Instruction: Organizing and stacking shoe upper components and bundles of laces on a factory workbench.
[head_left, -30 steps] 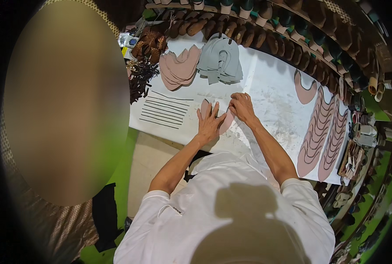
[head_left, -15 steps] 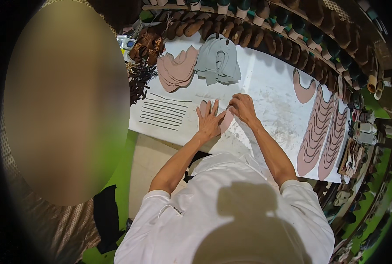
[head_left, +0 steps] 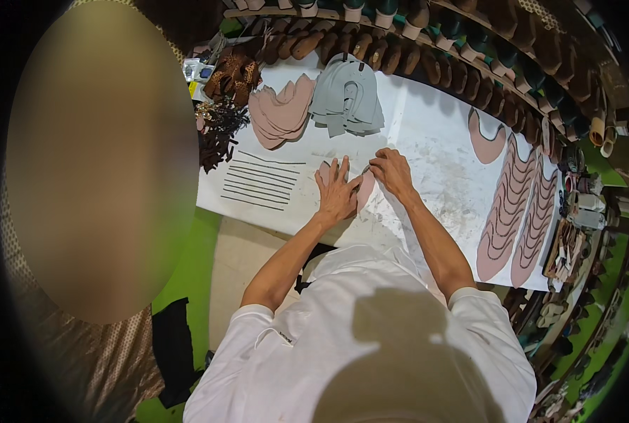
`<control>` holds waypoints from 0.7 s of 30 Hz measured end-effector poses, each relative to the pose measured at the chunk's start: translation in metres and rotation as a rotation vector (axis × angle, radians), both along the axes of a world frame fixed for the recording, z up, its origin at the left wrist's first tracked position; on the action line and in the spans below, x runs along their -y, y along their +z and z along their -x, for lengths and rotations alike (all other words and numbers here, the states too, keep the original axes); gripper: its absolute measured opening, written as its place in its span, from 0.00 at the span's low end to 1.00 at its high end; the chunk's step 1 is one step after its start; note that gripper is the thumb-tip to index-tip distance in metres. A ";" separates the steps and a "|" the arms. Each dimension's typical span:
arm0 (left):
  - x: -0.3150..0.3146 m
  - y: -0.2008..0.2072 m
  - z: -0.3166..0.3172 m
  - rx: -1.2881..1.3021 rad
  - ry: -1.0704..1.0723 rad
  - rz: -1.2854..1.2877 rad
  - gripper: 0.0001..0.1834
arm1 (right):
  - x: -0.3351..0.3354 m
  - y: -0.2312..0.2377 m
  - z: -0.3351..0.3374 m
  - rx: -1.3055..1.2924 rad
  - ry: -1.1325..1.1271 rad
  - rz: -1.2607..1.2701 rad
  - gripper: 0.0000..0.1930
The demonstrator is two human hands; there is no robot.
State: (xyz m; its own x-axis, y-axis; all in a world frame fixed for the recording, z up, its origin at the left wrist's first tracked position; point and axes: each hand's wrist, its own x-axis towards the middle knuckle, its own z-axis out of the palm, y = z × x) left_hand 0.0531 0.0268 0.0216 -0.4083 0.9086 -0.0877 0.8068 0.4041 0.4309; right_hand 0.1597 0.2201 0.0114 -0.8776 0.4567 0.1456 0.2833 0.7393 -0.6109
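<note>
On the white tabletop, a curved pink shoe-upper piece (head_left: 365, 194) lies partly covered by my hands. My left hand (head_left: 338, 194) rests flat on it with the fingers spread, pressing it down. At the piece's right arm, the fingertips of my right hand (head_left: 393, 173) are pinched together on a thin dark strip (head_left: 366, 169) along the edge; most of that strip is hidden. Left of my hands, several dark strips (head_left: 258, 185) are laid out in parallel. Overlapping pink pieces with dark-edged curves (head_left: 503, 211) form two columns at the right, beside a separate U-shaped piece (head_left: 488, 146).
Beyond my hands sit a stack of pink pieces (head_left: 281, 113) and a stack of grey pieces (head_left: 346, 102). Brown leopard-patterned pieces (head_left: 233, 76) and dark scraps (head_left: 221, 130) crowd the far left. Racks of shoes (head_left: 462, 74) line the far edge; small containers (head_left: 586, 204) stand at right.
My right fingertips have shifted very slightly along the edge of the pink piece. My left hand stays flat in place; the view has moved a little.
</note>
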 end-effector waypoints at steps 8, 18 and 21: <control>0.001 -0.004 -0.001 -0.050 -0.018 0.065 0.25 | 0.003 -0.001 -0.004 0.033 -0.049 0.005 0.09; 0.001 -0.009 0.000 -0.033 -0.011 0.070 0.26 | 0.002 -0.001 -0.006 -0.025 -0.067 0.089 0.09; 0.002 -0.011 -0.001 -0.040 -0.005 0.050 0.26 | 0.001 0.001 -0.001 -0.004 -0.074 0.115 0.10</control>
State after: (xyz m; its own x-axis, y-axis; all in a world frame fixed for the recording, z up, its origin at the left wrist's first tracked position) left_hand 0.0539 0.0249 0.0103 -0.4079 0.9055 -0.1167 0.8252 0.4203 0.3774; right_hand 0.1611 0.2190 0.0122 -0.8402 0.5344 0.0918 0.3324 0.6414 -0.6915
